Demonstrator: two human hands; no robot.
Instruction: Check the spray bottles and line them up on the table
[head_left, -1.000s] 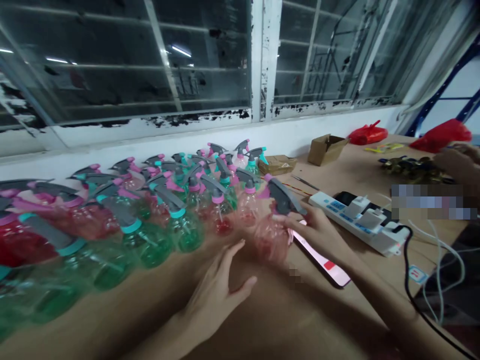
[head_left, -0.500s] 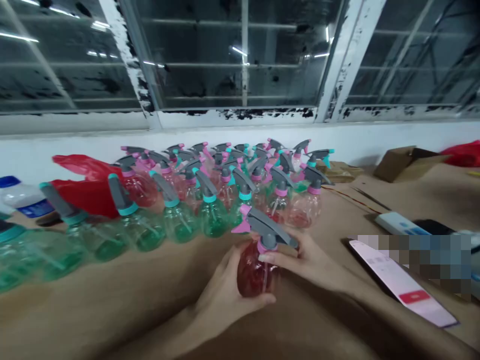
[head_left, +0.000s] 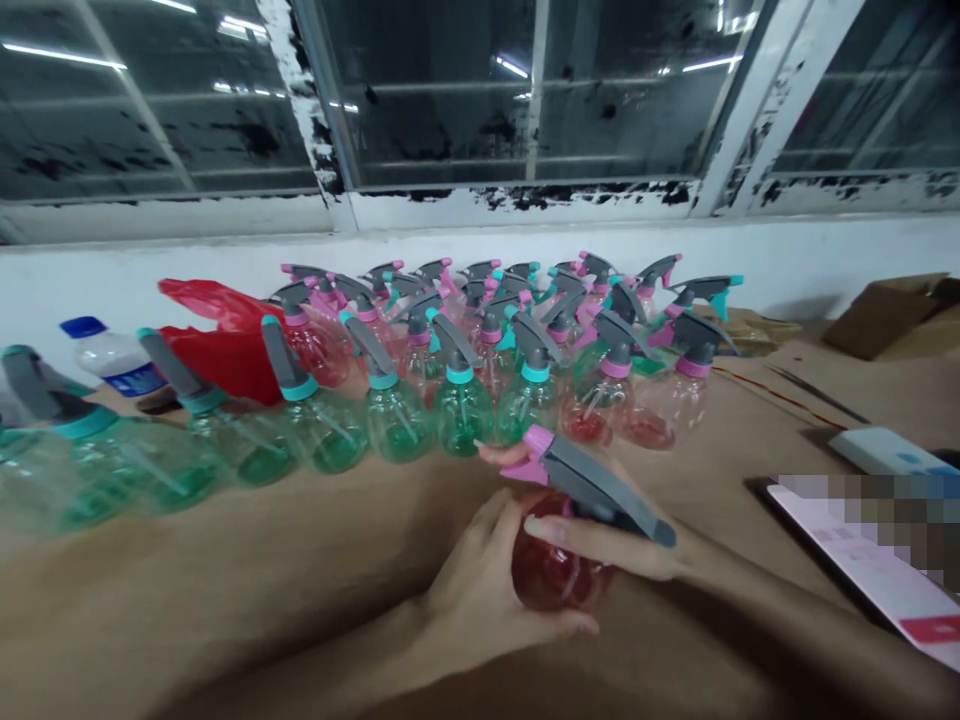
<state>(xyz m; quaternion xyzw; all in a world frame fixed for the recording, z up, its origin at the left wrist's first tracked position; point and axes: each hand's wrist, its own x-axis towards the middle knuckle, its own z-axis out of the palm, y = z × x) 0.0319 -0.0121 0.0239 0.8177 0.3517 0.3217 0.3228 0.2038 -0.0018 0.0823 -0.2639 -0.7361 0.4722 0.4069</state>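
A round, see-through red spray bottle (head_left: 551,580) with a grey and pink trigger head (head_left: 600,485) is between my hands near the front of the table. My left hand (head_left: 476,585) is wrapped round its body from the left, thumb low at the front. Around the neck just below the head, my right hand (head_left: 626,548) is closed, its thumb across the front and a fingertip showing beyond the pink nozzle. The collar is hidden by that thumb. Behind stand green spray bottles with teal collars (head_left: 397,425) and red ones with pink collars (head_left: 664,405).
Red plastic bags (head_left: 225,350) and a blue-capped bottle (head_left: 112,360) lie at the left. Toward the right are a phone (head_left: 847,560), a white box-shaped item (head_left: 885,452), tweezers (head_left: 817,393) and a cardboard box (head_left: 892,318). A white wall with windows closes off the back.
My view has shifted left. The right thumb now lies across the bottle's neck, covering the collar, and a right fingertip has come round past the nozzle. The left hand keeps its hold.
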